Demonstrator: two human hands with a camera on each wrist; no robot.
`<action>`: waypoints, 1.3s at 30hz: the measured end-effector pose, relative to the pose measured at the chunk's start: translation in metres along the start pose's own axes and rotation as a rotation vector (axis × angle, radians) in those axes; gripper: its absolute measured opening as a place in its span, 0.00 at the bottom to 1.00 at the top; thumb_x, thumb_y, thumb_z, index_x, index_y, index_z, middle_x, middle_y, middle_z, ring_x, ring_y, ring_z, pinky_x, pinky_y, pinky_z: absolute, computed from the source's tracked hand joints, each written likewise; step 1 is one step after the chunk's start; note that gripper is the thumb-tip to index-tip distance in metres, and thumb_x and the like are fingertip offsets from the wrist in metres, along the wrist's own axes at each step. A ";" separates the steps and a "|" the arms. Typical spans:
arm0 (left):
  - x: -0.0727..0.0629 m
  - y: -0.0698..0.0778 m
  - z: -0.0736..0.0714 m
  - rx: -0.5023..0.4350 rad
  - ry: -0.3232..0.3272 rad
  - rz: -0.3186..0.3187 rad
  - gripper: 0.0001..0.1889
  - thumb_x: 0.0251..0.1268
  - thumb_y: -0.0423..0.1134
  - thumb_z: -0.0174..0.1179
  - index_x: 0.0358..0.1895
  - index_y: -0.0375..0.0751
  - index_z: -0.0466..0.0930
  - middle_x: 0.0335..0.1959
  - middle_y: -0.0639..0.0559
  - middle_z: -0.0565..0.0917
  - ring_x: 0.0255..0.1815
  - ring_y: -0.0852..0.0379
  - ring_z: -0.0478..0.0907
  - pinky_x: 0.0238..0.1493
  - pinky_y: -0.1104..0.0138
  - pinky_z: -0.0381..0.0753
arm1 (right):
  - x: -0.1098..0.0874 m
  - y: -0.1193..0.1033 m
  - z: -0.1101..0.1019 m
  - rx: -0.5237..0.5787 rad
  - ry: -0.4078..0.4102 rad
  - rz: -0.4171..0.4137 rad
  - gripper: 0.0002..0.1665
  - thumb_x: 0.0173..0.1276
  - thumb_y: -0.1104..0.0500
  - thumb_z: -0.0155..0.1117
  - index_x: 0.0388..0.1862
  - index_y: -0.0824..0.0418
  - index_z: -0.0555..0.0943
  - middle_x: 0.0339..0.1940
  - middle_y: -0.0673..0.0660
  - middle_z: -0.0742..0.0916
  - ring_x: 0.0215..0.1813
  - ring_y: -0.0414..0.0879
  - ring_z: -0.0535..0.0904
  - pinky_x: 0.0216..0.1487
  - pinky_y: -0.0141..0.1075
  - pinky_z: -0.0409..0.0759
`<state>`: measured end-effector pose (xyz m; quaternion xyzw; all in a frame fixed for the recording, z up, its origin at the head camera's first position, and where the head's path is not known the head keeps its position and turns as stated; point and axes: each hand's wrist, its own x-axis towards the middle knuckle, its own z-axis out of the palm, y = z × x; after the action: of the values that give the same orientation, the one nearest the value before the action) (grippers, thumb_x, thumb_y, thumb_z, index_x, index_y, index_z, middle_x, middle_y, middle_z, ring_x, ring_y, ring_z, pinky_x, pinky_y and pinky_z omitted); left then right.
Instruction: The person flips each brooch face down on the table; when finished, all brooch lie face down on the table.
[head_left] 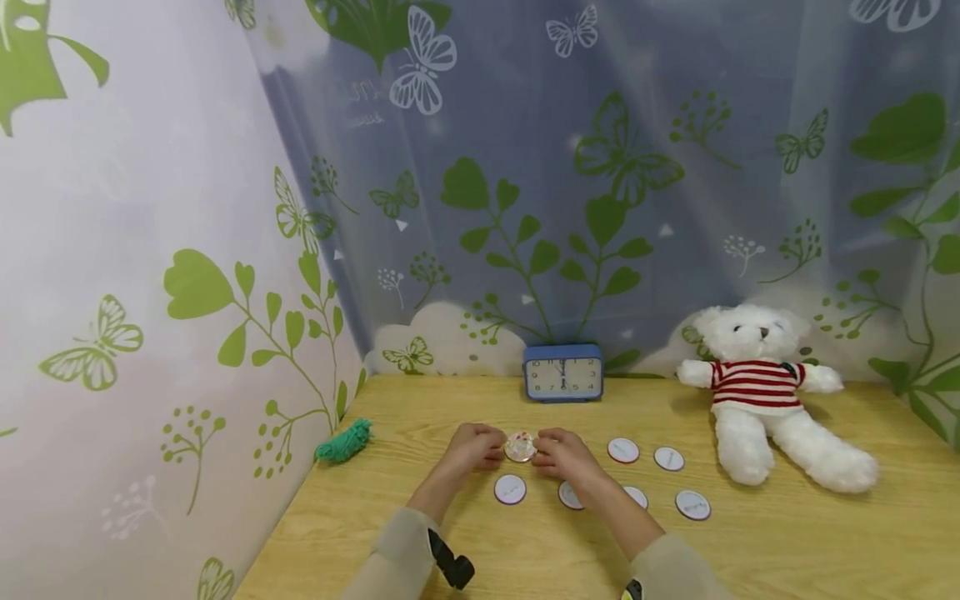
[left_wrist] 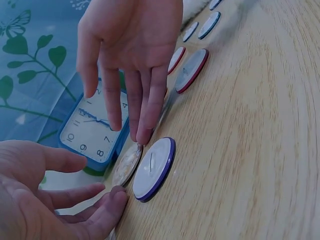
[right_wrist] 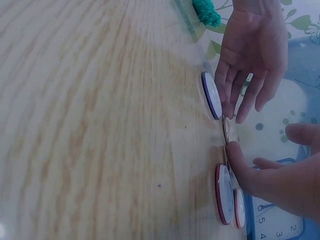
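A round button badge (head_left: 521, 447) lies face up on the wooden table, its front pale with small coloured marks. My left hand (head_left: 476, 446) is at its left edge and my right hand (head_left: 566, 456) at its right edge. In the left wrist view, the fingertips of both hands reach the rim of the badge (left_wrist: 128, 164), with fingers fairly straight and thumbs held away. Just nearer to me lies a purple-rimmed badge (left_wrist: 155, 169), its white back and pin upward. Another pin-side-up badge (head_left: 571, 495) is partly hidden by my right hand.
More pin-side-up badges lie to the right, including a red-rimmed badge (head_left: 623, 451). A blue clock (head_left: 563, 373) stands behind. A white teddy bear (head_left: 757, 392) sits at right, and a green fuzzy bundle (head_left: 344, 442) lies at the table's left edge.
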<state>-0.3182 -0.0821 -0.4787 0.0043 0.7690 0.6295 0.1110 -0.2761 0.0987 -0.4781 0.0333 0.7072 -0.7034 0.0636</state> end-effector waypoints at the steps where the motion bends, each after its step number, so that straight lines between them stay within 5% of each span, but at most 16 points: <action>1: 0.000 0.001 0.001 0.001 0.003 -0.003 0.14 0.71 0.32 0.60 0.52 0.22 0.81 0.46 0.35 0.85 0.37 0.53 0.83 0.43 0.62 0.90 | 0.000 0.000 0.001 -0.007 -0.004 -0.002 0.29 0.81 0.63 0.51 0.71 0.84 0.64 0.60 0.78 0.80 0.53 0.60 0.84 0.56 0.46 0.87; 15: 0.003 -0.006 0.010 0.026 0.070 0.046 0.13 0.66 0.23 0.59 0.52 0.23 0.83 0.35 0.42 0.84 0.28 0.59 0.78 0.28 0.71 0.82 | -0.002 0.002 0.003 -0.002 -0.004 -0.015 0.28 0.80 0.63 0.51 0.70 0.83 0.66 0.61 0.78 0.79 0.59 0.68 0.81 0.57 0.49 0.86; 31: 0.002 -0.012 0.014 0.002 0.116 0.074 0.11 0.63 0.20 0.61 0.48 0.23 0.84 0.35 0.39 0.86 0.26 0.58 0.80 0.26 0.71 0.83 | -0.003 0.005 0.003 -0.001 0.003 -0.020 0.27 0.79 0.65 0.51 0.68 0.85 0.67 0.59 0.77 0.80 0.57 0.66 0.82 0.58 0.49 0.86; 39: 0.003 -0.012 0.013 -0.020 0.097 0.081 0.11 0.63 0.20 0.61 0.47 0.23 0.85 0.35 0.39 0.86 0.27 0.58 0.80 0.26 0.71 0.83 | 0.000 0.010 0.002 0.050 0.047 -0.052 0.23 0.75 0.71 0.54 0.63 0.87 0.70 0.53 0.78 0.83 0.46 0.53 0.86 0.55 0.45 0.88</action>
<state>-0.3168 -0.0715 -0.4935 0.0038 0.7664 0.6405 0.0481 -0.2743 0.0963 -0.4875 0.0330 0.6912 -0.7214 0.0279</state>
